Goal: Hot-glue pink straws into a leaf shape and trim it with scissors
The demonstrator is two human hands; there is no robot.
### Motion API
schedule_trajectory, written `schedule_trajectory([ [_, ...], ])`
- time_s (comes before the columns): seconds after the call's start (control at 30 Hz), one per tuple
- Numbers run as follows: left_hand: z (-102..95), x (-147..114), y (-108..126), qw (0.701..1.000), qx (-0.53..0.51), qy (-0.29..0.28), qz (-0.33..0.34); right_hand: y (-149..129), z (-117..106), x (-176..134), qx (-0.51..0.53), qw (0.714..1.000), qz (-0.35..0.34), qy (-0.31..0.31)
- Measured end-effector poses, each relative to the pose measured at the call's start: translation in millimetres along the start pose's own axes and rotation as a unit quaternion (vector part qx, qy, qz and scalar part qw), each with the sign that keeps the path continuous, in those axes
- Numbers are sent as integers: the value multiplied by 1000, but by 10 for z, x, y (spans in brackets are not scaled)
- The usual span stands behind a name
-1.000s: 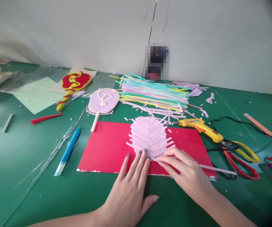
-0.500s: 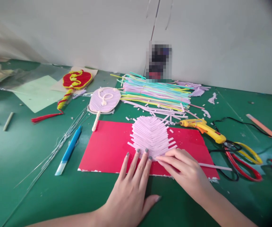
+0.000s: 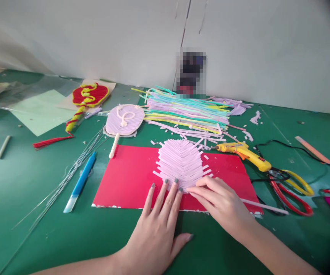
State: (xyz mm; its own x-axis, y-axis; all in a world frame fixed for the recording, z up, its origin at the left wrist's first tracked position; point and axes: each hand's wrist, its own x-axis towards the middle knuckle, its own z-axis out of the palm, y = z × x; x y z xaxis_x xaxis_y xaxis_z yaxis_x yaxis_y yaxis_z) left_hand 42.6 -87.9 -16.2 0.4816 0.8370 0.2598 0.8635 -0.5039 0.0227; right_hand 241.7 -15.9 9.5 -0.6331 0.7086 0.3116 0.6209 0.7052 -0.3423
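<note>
A leaf-shaped panel of pale lilac chenille stems [image 3: 181, 160], laid in a herringbone pattern with uneven ends at its sides, lies on a red sheet of card [image 3: 127, 173]. My left hand [image 3: 157, 229] rests flat, fingers spread, its fingertips on the panel's lower edge and the card. At the lower right of the panel, my right hand [image 3: 225, 202] pinches a lilac chenille stem [image 3: 265, 206] between thumb and fingers. The stem's long end sticks out to the right beyond the card. Its other end is hidden by my fingers.
Behind the card lie a bundle of coloured chenille stems [image 3: 185, 109] and a lilac fan [image 3: 125, 120]. A yellow glue gun [image 3: 245, 154] and red-and-yellow-handled scissors [image 3: 289, 200] are right; a blue pen-shaped tool [image 3: 80, 181], wires [image 3: 64, 183] and a red fan [image 3: 90, 94] are left.
The stem's free end has swung slightly down and reaches farther right from my right hand. Both hands stay at the panel's lower edge. The whole view has shifted slightly.
</note>
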Motion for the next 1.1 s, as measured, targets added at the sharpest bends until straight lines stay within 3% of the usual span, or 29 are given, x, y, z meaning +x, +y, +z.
schedule_trajectory([
  [0.33, -8, 21, 5, 1000, 2, 1, 2, -23, -56, 54, -29, 997, -67, 11],
  [0.53, -11, 17, 4, 1000, 1, -5, 3, 19, -72, 98, -23, 998, -55, -28],
  [0.8, 0, 22, 2, 1000, -9, -9, 0, 128, -150, 207, -4, 989, -102, -104],
  [1.1, -17, 33, 14, 1000, -8, 0, -2, 215, -171, 320, -27, 979, -168, -109],
])
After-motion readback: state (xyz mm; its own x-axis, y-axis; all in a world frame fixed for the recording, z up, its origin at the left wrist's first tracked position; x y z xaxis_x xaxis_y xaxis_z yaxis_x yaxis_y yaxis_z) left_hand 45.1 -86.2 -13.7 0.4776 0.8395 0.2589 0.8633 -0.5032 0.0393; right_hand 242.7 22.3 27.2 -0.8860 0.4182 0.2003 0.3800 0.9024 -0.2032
